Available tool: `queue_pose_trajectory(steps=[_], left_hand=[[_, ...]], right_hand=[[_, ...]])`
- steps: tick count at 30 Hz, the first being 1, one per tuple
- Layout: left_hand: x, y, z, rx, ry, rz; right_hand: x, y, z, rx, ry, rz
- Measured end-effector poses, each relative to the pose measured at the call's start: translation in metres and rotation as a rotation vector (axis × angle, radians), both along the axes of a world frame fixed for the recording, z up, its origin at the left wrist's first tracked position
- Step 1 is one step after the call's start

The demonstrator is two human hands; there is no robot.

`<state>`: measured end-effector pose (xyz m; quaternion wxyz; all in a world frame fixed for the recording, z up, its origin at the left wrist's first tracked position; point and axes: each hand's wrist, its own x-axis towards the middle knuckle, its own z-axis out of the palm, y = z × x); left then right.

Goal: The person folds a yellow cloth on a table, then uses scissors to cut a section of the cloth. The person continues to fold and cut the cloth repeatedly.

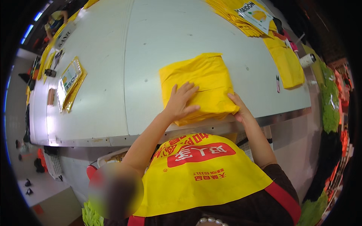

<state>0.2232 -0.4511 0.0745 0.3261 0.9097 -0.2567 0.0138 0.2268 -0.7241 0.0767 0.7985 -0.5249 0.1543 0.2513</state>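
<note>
A thick pile of folded yellow cloth (203,75) lies on the table close to its front edge. My left hand (182,101) rests flat on top of the pile, fingers spread and thumb out to the side. At the pile's near right corner, my right hand (239,107) grips its edge, partly hidden by the cloth. The top layer is creased and has a fold line beside my left fingers.
The pale metal table (102,75) has a front rim. Printed yellow packages (70,83) and a small brown block (51,96) lie left. Far right are a yellow stack (235,17), folded yellow cloth (286,64), small snips (278,83) and a white thread spool (307,60).
</note>
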Motion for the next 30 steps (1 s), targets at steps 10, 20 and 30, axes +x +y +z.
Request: queue_pose_trajectory(steps=[10, 20, 30], left_hand=[[-0.118, 0.068, -0.031, 0.311, -0.607, 0.565], [-0.129, 0.076, -0.006, 0.356, -0.542, 0.463], [-0.12, 0.094, 0.004, 0.417, -0.377, 0.193]], right_hand=[[-0.018, 0.104, 0.015, 0.395, 0.349, 0.251], [0.028, 0.095, 0.094, -0.832, -0.643, 0.857], [0.06, 0.206, 0.062, -1.047, -1.063, 1.325]])
